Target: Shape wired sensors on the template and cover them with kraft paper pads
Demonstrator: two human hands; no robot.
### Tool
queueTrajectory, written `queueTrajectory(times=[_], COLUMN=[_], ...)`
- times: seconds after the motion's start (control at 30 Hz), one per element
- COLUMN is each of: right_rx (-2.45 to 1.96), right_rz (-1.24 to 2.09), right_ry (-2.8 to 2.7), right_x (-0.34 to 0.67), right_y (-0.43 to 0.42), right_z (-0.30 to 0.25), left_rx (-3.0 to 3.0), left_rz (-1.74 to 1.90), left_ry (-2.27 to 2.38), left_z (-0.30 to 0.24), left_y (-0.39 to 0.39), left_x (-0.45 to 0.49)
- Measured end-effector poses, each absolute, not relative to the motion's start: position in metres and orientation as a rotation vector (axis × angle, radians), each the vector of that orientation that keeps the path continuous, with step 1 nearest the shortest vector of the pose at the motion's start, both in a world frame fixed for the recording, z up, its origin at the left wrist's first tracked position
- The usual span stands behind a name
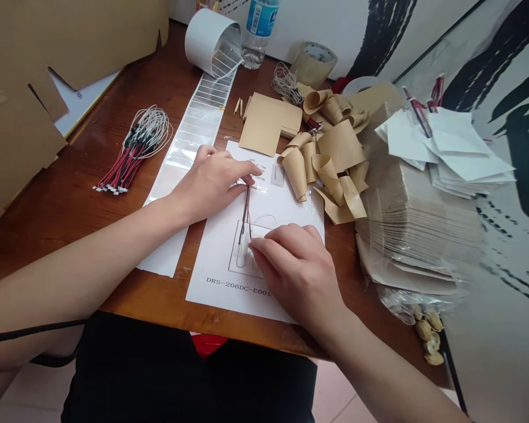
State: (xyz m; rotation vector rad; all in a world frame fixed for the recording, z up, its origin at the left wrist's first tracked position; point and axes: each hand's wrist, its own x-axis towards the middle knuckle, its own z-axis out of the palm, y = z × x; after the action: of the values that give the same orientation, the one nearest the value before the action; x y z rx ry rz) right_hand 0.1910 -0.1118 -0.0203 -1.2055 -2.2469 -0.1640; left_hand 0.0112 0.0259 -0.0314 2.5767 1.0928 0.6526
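Left hand (211, 183) reads narrow to me: thumb and fingertips close on the top of a red-and-black wire lead (245, 212), beside a small clear strip (258, 188). Right hand (297, 273) is curled over, its fingertips (264, 244) pressing on a clear sleeve (242, 249); I cannot tell whether it grips. The lead hangs down between the hands onto a printed sheet (286, 205) marked DRS-206DC-E001, and the sleeve sits inside the sheet's drawn rectangle. That sheet lies close to the front edge of the wooden table (194, 311), with only a narrow band of wood below it. A long strip of clear labels (198, 123) runs under its left side. Curled kraft paper scraps (330, 158) crowd its right edge, so I have little room there. A bundle of wired leads (134, 150) lies well left of the hands.
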Motion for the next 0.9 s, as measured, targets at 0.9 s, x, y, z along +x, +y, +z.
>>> queueTrajectory(times=[0.9], right_rx=[-1.195], right_rz=[-0.147], right_ry=[-2.264], right_x=[0.19], right_y=[-0.114], right_z=[-0.022], left_rx=[2.663], left_rz=[0.513], left_ry=[1.163], left_z=[-0.02], left_y=[0.018], left_x=[0.011])
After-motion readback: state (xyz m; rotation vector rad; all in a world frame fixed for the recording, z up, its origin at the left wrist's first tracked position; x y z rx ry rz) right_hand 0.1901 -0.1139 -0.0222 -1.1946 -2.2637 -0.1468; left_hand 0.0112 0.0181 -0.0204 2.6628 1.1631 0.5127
